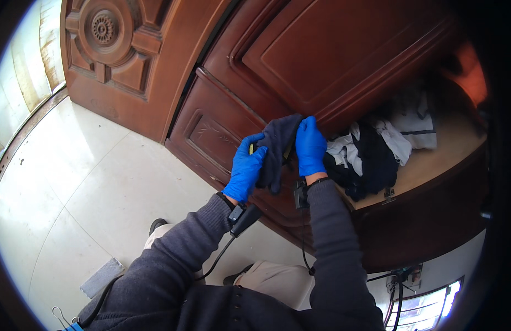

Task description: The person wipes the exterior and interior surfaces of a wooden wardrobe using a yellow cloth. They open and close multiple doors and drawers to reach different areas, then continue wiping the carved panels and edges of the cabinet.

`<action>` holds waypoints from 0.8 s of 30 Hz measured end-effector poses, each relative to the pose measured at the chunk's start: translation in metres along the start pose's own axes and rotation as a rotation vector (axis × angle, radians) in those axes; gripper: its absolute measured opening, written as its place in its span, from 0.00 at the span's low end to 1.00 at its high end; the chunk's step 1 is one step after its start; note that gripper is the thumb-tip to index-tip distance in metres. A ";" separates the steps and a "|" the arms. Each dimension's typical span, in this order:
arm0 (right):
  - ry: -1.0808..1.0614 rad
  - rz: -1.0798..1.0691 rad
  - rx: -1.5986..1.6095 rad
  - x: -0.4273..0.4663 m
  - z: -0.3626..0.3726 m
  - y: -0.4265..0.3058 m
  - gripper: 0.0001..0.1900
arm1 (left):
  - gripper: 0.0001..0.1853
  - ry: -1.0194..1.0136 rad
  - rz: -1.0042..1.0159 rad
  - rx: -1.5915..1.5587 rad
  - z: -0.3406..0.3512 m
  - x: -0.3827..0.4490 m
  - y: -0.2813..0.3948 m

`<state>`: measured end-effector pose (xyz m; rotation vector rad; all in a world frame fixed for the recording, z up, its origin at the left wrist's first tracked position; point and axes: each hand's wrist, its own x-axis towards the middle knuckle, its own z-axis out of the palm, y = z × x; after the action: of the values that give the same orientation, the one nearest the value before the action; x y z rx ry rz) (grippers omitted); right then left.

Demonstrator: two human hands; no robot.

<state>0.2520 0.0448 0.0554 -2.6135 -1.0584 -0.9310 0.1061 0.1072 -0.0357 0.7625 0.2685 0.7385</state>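
Both hands wear blue disposable gloves and hold a dark grey-blue cloth item [276, 140] in front of a reddish-brown wooden cabinet [317, 53]. My left hand [244, 169] grips its left side, with thumb and fingers at the fabric. A small yellow bit shows beside those fingers; I cannot tell what it belongs to. My right hand [311, 147] pinches the upper right edge of the cloth, fingers curled in. Part of the cloth hangs down between the hands. Just right of my right hand, a heap of dark clothing [373, 159] lies with white fabric [346, 151] on top.
The heap rests on a light wooden shelf [450, 145] inside the cabinet, near a metal hinge [389, 195]. A carved wooden door [127, 78] stands upper left. A grey slab [101, 276] lies on the tiled floor [94, 178]. Black cables [222, 254] run from wrist-worn devices.
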 end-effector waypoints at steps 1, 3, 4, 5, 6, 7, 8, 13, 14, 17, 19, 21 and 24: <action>0.018 -0.027 0.025 0.004 0.001 -0.003 0.09 | 0.17 0.017 -0.013 -0.017 -0.002 0.002 0.002; -0.038 -0.031 0.000 0.016 0.006 -0.015 0.09 | 0.17 0.048 -0.009 -0.053 -0.006 0.006 0.006; -0.063 -0.045 -0.010 0.023 0.009 -0.025 0.10 | 0.17 0.062 0.010 -0.072 -0.009 0.009 0.008; -0.060 -0.059 0.026 0.030 0.013 -0.035 0.10 | 0.17 0.078 0.031 -0.091 -0.012 0.011 0.010; -0.053 -0.081 0.063 0.036 0.016 -0.046 0.10 | 0.18 0.100 0.042 -0.109 -0.016 0.015 0.012; -0.038 -0.111 0.102 0.043 0.020 -0.057 0.11 | 0.18 0.118 0.053 -0.128 -0.019 0.019 0.014; -0.065 -0.100 0.083 0.051 0.024 -0.068 0.11 | 0.18 0.136 0.062 -0.149 -0.022 0.023 0.016; -0.043 -0.175 0.163 0.081 0.040 -0.118 0.12 | 0.19 0.218 0.171 -0.223 -0.036 0.040 0.031; -0.030 -0.192 0.182 0.086 0.042 -0.126 0.12 | 0.19 0.224 0.178 -0.253 -0.038 0.042 0.034; -0.087 -0.185 0.202 0.097 0.049 -0.146 0.12 | 0.19 0.257 0.203 -0.291 -0.040 0.044 0.044; -0.100 -0.234 0.229 0.098 0.053 -0.151 0.11 | 0.20 0.286 0.222 -0.277 -0.041 0.045 0.047; -0.089 -0.325 0.263 0.096 0.059 -0.152 0.11 | 0.20 0.310 0.247 -0.247 -0.042 0.047 0.047; -0.065 -0.346 0.255 0.099 0.069 -0.156 0.10 | 0.21 0.339 0.245 -0.202 -0.043 0.048 0.044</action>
<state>0.2348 0.2405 0.0499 -2.3092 -1.5674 -0.7163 0.0987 0.1848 -0.0328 0.4797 0.4038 1.1116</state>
